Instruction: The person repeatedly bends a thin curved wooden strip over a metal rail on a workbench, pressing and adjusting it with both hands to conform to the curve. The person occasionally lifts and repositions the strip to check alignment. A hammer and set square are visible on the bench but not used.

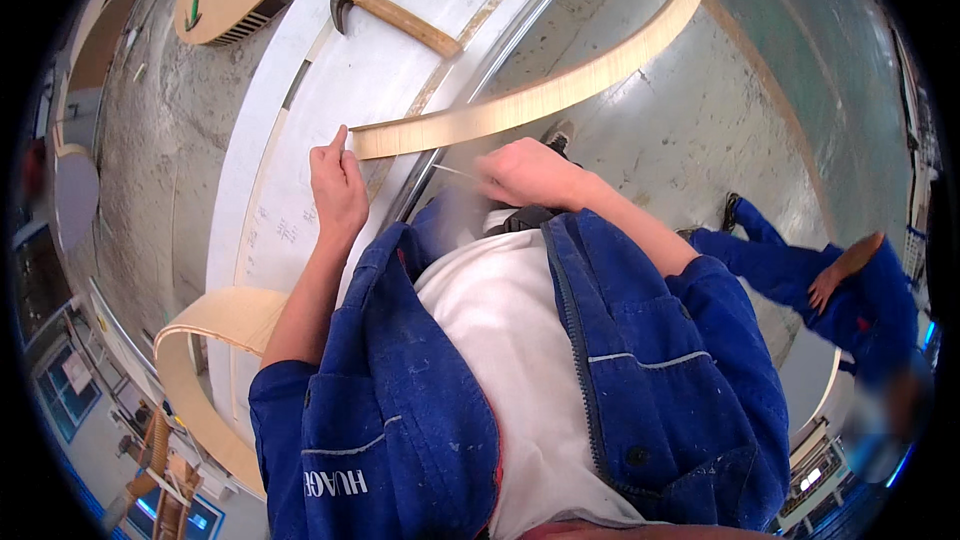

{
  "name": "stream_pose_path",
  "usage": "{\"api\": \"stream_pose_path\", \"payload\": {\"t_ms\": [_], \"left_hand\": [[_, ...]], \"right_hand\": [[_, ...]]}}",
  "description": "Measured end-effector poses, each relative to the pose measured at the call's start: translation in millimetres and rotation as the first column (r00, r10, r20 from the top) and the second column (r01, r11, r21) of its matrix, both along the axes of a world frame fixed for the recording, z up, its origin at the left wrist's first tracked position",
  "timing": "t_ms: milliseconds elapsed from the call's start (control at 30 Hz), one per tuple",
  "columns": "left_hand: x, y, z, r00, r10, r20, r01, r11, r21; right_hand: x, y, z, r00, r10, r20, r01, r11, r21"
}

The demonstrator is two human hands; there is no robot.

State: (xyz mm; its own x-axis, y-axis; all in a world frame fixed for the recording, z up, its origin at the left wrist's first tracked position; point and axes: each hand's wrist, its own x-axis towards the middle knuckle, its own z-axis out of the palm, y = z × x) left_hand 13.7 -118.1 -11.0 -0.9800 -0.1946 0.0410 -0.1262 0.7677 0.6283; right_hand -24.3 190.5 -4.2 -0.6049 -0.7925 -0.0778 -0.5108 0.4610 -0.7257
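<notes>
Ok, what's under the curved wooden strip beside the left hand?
The white table and its metal edge show on both sides of the curved wooden strip; whatever lies directly beneath it is covered from view.

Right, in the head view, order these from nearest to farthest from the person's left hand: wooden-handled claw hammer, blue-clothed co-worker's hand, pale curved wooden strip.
1. Pale curved wooden strip: its end beside the left hand.
2. Claw hammer: ahead, on the white surface.
3. Co-worker's hand: far right.
</notes>
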Motion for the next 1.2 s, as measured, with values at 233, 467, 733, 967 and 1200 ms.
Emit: {"api": "stream_pose_path", "payload": {"t_ms": [233,467,733,967,1200], "left_hand": [[4.8,40.9,3.8,0.990,0.135,0.045,-0.141,0.976,0.169],[19.6,109.4,8.9,0.932,0.362,0.008,-0.362,0.932,-0.018],[24.4,130.4,11.8,0.669,0.733,-0.123,-0.718,0.680,0.146],[3.0,87.6,-17.9,0.627,0.758,-0.182,-0.754,0.649,0.104],[-9.5,73.5,-31.2,0.712,0.657,-0.248,-0.665,0.744,0.061]], "right_hand": [[-40.2,41.0,1.3,0.985,0.163,0.049,-0.168,0.979,0.120],[-95.1,84.9,23.1,0.900,0.419,0.119,-0.435,0.859,0.271],[-133.9,54.0,22.6,0.968,0.245,-0.054,-0.250,0.960,-0.127],[-134.4,20.8,2.6,0.930,0.318,0.183,-0.338,0.937,0.086],[-141.0,13.1,4.1,0.914,0.352,0.203,-0.390,0.899,0.199]]}}
